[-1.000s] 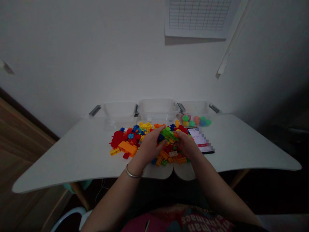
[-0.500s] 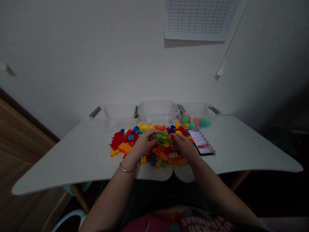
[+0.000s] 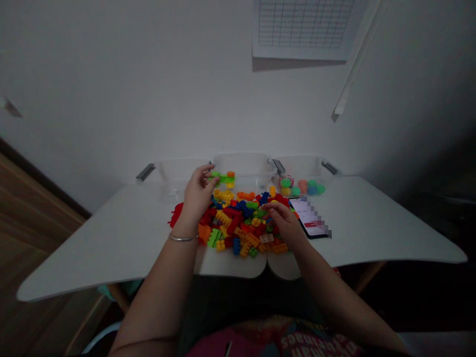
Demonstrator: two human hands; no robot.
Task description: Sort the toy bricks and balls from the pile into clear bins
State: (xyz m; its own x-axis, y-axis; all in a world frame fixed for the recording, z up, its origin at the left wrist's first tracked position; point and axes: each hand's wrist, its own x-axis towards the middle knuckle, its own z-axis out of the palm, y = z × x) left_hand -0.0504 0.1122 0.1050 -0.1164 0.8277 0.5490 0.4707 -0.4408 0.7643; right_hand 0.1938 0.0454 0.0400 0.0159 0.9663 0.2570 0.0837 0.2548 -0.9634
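My left hand (image 3: pixel 200 192) is raised at the back left of the brick pile, its thumb and fingers closed on a green toy brick assembly (image 3: pixel 224 178) with orange and yellow parts. The assembly sticks out to the right of the fingers, in front of the clear bins. My right hand (image 3: pixel 283 217) hovers over the right side of the pile of toy bricks (image 3: pixel 234 223), fingers loosely bent and apart, with nothing visible in them. Red, yellow, orange, blue and green bricks make up the pile.
Behind the pile stand a left clear bin (image 3: pixel 182 171), a middle clear bin (image 3: pixel 241 161) and a right clear bin (image 3: pixel 303 166). Several coloured balls (image 3: pixel 303 187) lie in the right one. A phone (image 3: pixel 309 218) rests on the white table (image 3: pixel 122 233).
My left hand has moved away from my right hand, up and left toward the bins, carrying the green assembly. My right hand has stayed over the pile and no longer touches the assembly.
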